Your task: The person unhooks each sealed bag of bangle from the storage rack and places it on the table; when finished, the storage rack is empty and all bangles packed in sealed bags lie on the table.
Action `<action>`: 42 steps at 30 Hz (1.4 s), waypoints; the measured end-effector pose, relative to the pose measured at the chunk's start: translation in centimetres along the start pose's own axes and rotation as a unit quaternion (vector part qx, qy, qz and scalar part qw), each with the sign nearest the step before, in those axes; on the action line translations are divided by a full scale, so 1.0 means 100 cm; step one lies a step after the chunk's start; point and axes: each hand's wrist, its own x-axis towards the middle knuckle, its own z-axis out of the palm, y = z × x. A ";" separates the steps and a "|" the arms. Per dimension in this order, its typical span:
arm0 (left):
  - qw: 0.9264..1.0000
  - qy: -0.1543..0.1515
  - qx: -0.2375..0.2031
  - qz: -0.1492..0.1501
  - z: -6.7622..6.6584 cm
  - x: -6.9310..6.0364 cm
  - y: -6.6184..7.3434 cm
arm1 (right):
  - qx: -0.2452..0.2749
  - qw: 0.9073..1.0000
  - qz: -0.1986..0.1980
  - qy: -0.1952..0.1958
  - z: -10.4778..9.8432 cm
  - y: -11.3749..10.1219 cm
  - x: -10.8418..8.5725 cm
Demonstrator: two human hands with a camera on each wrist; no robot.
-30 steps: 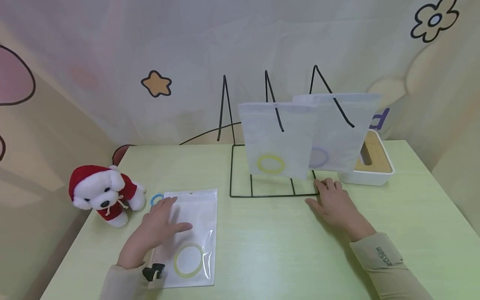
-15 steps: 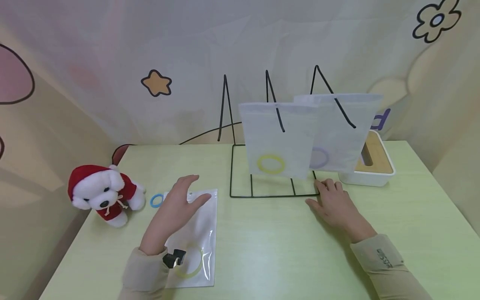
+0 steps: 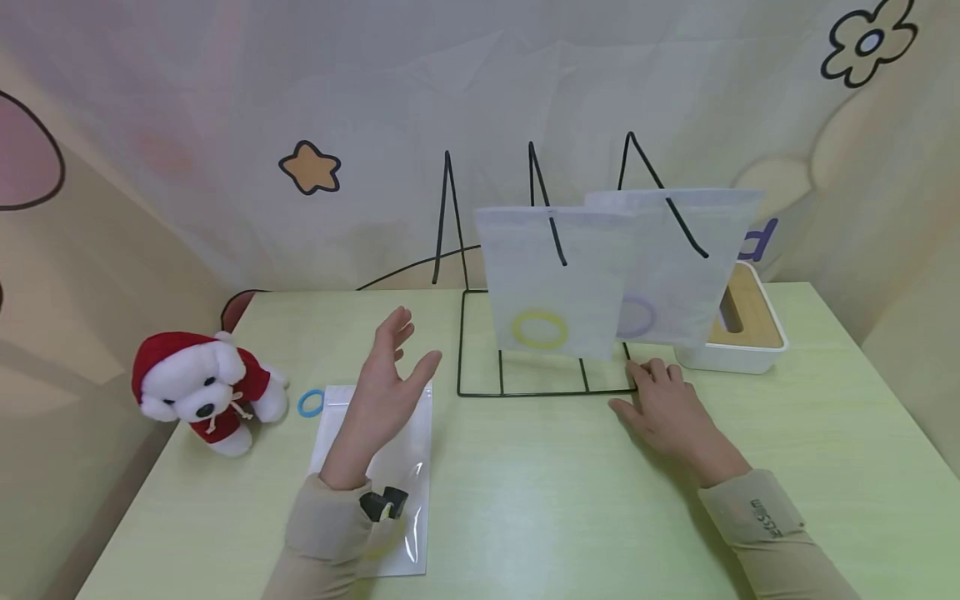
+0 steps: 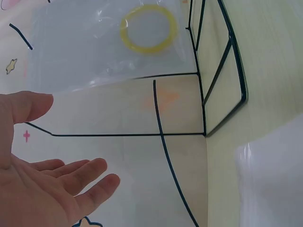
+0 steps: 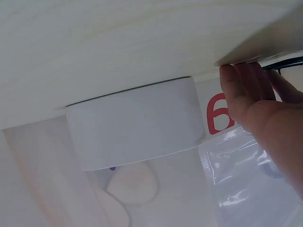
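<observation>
My left hand (image 3: 386,400) is raised over a clear-and-white zip bag (image 3: 420,500) on the table, thumb apart from its extended fingers, holding nothing. The left forearm hides most of the yellow ring inside that bag. A black wire rack (image 3: 547,394) with several upright hooks stands ahead. From its middle hook hangs a zip bag (image 3: 555,267) with a yellow ring (image 3: 540,330). Another bag (image 3: 697,275), with a pale purple ring (image 3: 636,317), hangs on the right hook; the left hook (image 3: 442,217) is bare. My right hand (image 3: 667,408) rests its fingertips at the rack base's front right corner.
A plush dog (image 3: 202,387) in red hat and clothes sits at the left edge. Beside the flat bag lies a small blue ring (image 3: 311,403). A white box with a wooden lid (image 3: 757,321) stands behind the right hand. A printed curtain (image 3: 375,83) closes the back.
My left hand has moved up and to the right, away from the flat bag's upper left, uncovering the blue ring. The right hand has stayed at the rack's corner.
</observation>
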 end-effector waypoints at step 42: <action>0.988 -0.023 -0.136 0.073 0.049 0.025 0.031 | -0.012 1.000 0.012 0.003 0.004 0.001 0.000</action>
